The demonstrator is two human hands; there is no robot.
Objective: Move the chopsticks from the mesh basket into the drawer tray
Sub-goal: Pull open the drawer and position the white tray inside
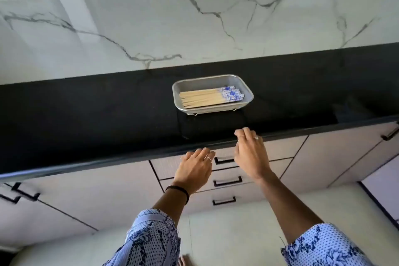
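A silver mesh basket (212, 110) stands on the black countertop (86, 119). In it lies a bundle of wooden chopsticks (203, 99) with blue-and-white patterned ends pointing right. My left hand (194, 168) hovers at the counter's front edge, over the top drawer (166, 166), fingers loosely spread and holding nothing. My right hand (251, 153) is a little higher, its fingertips over the counter edge just below the basket, also holding nothing. The top drawer is closed, so the drawer tray is hidden.
Below the counter is a stack of three drawers with black handles (227, 181). Cabinet doors (336, 153) flank them on both sides. A marble backsplash (194, 17) rises behind the counter. A light tiled floor (237, 233) lies beneath.
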